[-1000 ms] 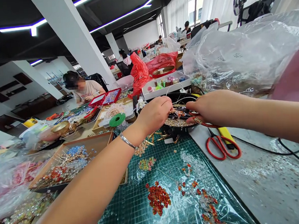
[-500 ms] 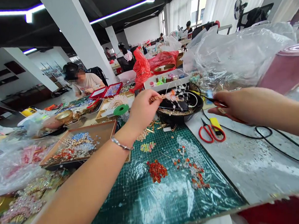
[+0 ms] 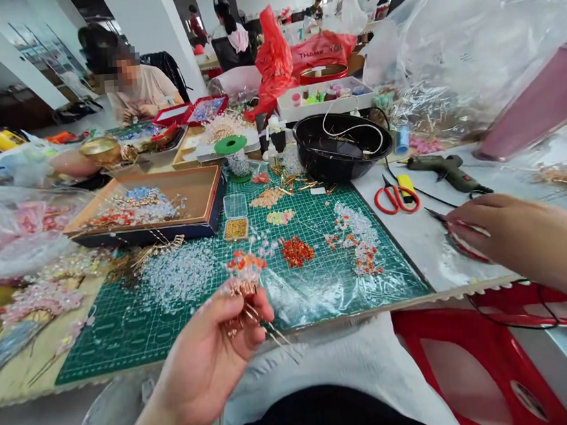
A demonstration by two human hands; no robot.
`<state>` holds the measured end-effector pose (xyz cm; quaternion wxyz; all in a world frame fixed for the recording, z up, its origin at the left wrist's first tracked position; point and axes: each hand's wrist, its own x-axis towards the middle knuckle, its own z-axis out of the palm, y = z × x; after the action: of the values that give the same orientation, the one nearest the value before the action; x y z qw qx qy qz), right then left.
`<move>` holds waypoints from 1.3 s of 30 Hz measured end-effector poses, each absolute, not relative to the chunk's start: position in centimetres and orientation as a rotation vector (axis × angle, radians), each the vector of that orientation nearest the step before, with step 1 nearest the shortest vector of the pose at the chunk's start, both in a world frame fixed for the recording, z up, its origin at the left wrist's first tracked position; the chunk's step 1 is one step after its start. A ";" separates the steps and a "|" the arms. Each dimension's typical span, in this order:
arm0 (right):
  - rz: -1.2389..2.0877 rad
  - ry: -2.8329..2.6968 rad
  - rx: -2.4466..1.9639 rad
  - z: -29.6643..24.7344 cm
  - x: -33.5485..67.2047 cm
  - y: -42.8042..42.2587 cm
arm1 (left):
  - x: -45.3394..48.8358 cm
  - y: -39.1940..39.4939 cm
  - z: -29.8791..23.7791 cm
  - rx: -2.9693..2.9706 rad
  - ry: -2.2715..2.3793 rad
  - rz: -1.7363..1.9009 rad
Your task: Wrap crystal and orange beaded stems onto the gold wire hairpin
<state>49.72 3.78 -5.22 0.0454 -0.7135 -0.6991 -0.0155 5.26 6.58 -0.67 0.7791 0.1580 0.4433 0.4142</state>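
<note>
My left hand (image 3: pixel 210 353) is low near my lap and pinches a beaded hairpin ornament (image 3: pixel 244 277) with orange and pale beads on top and thin gold prongs hanging below. My right hand (image 3: pixel 495 227) rests over the grey table at the right and is closed on red-handled pliers (image 3: pixel 452 233), whose dark tip points left. Between the hands lies the green cutting mat (image 3: pixel 317 281), strewn with heaps of red, clear and pastel beads (image 3: pixel 296 250). A black bowl (image 3: pixel 342 147) with white wire stands behind the mat.
Red scissors (image 3: pixel 396 198) and a glue gun (image 3: pixel 440 169) lie right of the bowl. A wooden tray (image 3: pixel 199 192) of beaded sprigs sits at the mat's left. Clear plastic bags (image 3: pixel 451 52) rise at the right. A person works across the table (image 3: pixel 133 80). A red stool (image 3: pixel 473 354) stands below.
My left hand lifted the ornament from the black bowl and drew it back toward my lap. My right hand pulled back to the right with the pliers. The view tilted down.
</note>
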 end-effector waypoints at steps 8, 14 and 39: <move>-0.229 -2.491 -1.670 -6.8 36.4 1.0 | 3.3 2.0 -2.9 0.310 0.934 0.733; -0.463 -2.642 -1.673 -8.2 35.3 3.2 | 2.8 0.4 -3.8 0.313 0.855 0.630; 0.173 -2.387 -1.452 -4.4 37.0 5.2 | -0.1 -2.8 -3.9 0.318 0.784 0.660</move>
<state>37.00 5.17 -4.41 0.1700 -0.5111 -0.8403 0.0611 -0.05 -2.81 -3.90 0.8595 0.1516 0.3734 0.3143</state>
